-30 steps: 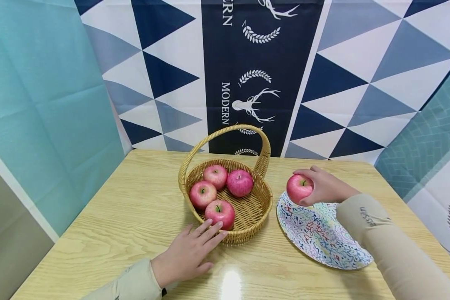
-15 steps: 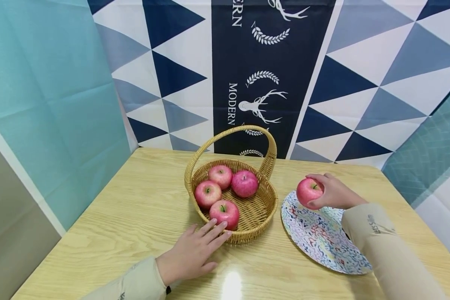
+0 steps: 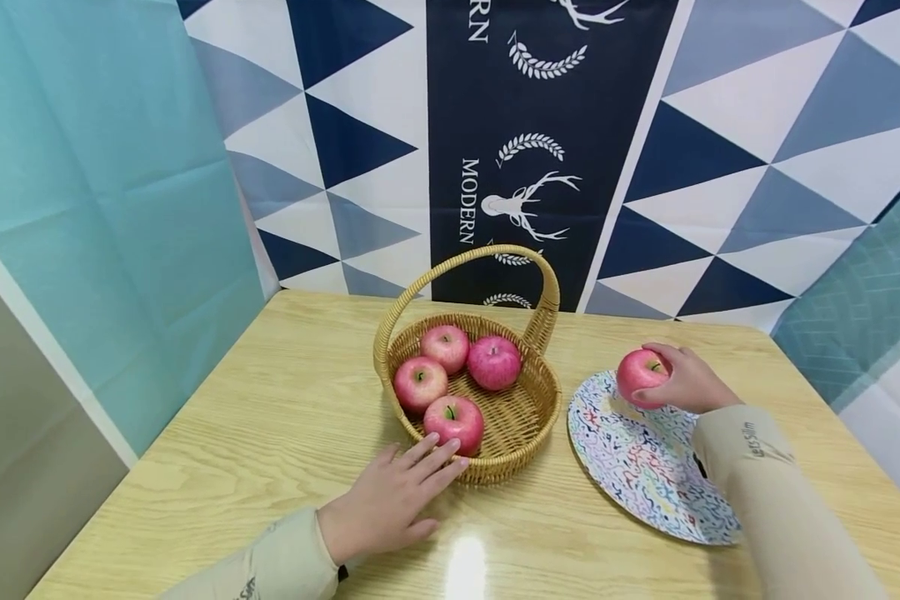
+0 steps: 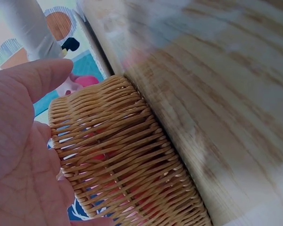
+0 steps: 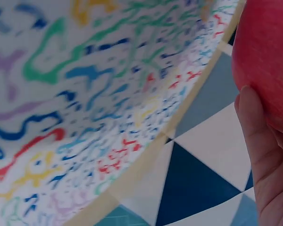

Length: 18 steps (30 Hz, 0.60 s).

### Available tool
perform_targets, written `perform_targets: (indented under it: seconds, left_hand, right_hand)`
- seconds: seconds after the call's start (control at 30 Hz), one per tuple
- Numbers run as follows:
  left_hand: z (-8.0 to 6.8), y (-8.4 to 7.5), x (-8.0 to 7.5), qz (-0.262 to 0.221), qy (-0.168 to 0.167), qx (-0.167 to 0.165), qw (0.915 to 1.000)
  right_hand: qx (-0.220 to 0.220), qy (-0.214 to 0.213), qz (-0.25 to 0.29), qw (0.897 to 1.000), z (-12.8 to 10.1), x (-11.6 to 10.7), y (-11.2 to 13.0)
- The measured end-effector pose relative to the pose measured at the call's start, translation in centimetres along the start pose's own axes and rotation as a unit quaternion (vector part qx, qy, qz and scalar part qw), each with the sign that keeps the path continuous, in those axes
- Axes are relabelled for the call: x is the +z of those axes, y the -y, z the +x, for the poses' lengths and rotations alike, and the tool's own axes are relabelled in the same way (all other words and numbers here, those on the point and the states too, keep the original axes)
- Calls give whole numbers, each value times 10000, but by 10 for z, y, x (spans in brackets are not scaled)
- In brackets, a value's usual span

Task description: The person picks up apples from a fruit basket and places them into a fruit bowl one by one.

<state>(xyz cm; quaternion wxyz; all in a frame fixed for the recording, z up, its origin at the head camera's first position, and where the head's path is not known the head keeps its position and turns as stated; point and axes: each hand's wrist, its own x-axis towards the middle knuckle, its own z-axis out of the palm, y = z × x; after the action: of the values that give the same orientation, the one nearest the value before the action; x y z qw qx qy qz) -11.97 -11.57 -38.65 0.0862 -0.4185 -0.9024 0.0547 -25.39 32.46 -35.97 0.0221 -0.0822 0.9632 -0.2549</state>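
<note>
A red apple (image 3: 637, 379) is gripped in my right hand (image 3: 681, 379), over the far part of a round plate (image 3: 645, 467) with a colourful squiggle pattern. In the right wrist view the thumb presses against the apple's (image 5: 269, 61) side. My left hand (image 3: 390, 500) rests with spread, fairly straight fingers on the near rim of a wicker basket (image 3: 525, 437). Several apples lie inside the basket, the nearest apple (image 3: 454, 425) right by my left fingertips. From the left wrist, the palm (image 4: 23, 155) faces the basket's woven wall (image 4: 118, 146).
The basket's tall arched handle (image 3: 461, 260) rises above the apples. Under everything is a light wooden table (image 3: 270, 433), its back edge against a patterned cloth (image 3: 360, 150). Teal cloth (image 3: 105, 167) hangs at the left side.
My right hand has carried the apple to the right, farther over the plate. The left hand keeps its place at the basket rim. The head view has shifted slightly.
</note>
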Motion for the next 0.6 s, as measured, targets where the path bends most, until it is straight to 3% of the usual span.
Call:
perform_targets:
  seconds: [0.33, 0.6]
  left_hand:
    - [-1, 1, -3, -104, 204, -125, 9997]
    - [0, -1, 0, -104, 157, -119, 9998]
  right_hand:
    - [284, -464, -59, 9985, -2, -5, -15]
    - [520, -523, -120, 9972, -21, -11, -34]
